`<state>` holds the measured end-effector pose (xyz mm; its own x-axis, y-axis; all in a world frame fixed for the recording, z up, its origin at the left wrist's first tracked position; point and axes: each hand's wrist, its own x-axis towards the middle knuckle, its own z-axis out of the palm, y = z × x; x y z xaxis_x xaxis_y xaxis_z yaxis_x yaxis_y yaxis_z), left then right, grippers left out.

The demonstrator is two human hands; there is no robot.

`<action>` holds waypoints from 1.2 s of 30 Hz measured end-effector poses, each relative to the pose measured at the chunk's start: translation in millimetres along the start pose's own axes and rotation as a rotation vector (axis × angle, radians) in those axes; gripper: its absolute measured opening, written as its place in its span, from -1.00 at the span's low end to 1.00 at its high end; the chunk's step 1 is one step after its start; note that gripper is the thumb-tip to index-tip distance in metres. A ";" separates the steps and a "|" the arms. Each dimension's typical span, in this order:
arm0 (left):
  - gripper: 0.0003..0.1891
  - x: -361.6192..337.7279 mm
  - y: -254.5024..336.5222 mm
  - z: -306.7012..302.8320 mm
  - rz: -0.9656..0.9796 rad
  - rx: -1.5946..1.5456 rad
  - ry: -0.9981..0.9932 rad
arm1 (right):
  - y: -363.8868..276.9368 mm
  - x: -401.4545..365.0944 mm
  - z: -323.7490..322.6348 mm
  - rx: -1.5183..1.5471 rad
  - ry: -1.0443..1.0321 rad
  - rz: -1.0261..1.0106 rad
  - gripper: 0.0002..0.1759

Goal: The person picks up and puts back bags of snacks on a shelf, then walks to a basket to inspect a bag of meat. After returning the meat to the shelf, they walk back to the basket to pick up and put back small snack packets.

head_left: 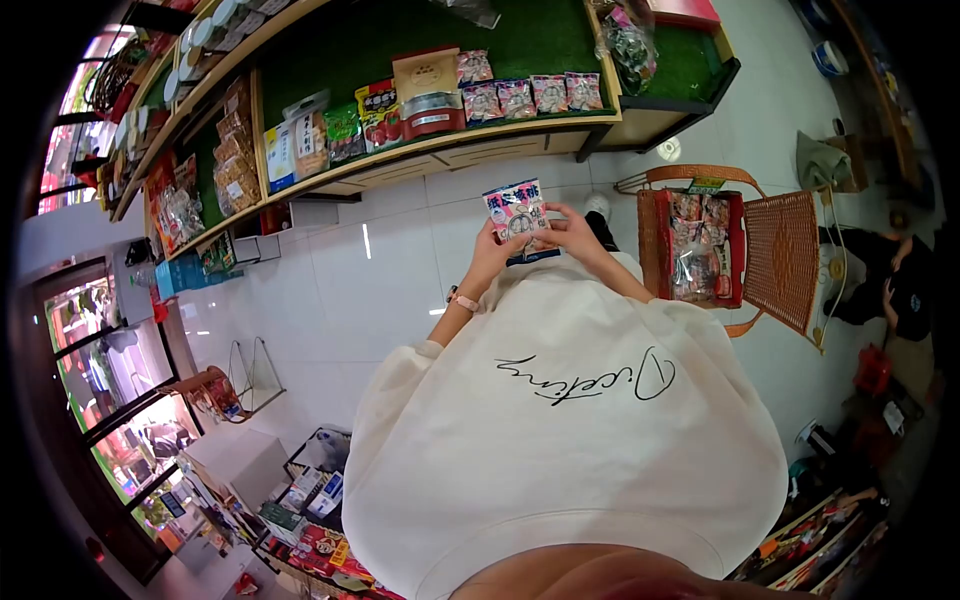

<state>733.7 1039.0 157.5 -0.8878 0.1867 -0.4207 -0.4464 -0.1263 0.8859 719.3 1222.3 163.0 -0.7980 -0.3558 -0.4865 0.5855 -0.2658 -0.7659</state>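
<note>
A pink, white and blue snack packet (517, 212) is held upright between my two hands, over the floor in front of the shelf. My left hand (493, 250) grips its lower left side, with a band at the wrist. My right hand (572, 234) has its fingers on the packet's right edge. Similar pink packets (515, 100) stand in a row on the green-lined shelf (530, 45), beside a large brown and red pouch (428, 92) and other bags.
To the right, a wicker chair (790, 250) stands by a red box (738, 250) of packets. A person (905, 285) is at the far right. White tiles (350, 300) cover the floor. A crate of goods (320, 480) sits at the lower left.
</note>
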 end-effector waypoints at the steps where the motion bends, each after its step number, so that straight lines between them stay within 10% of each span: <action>1: -0.54 -0.1 0.7 -5.1 0.005 0.000 0.007 | 1.6 5.0 4.0 0.004 -0.010 0.003 -0.42; 17: -0.59 81.1 21.7 -61.8 -0.021 0.045 -0.007 | -19.5 111.7 17.3 -0.050 0.092 0.045 -0.42; 36: -0.75 397.2 51.7 -103.3 0.035 0.408 -0.100 | -112.4 370.6 -70.2 -0.174 0.381 0.003 -0.31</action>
<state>346.3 1005.9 16.0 -0.8774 0.2853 -0.3859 -0.3172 0.2586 0.9124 347.7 1183.2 39.3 -0.8115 0.0096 -0.5842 0.5807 -0.0981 -0.8082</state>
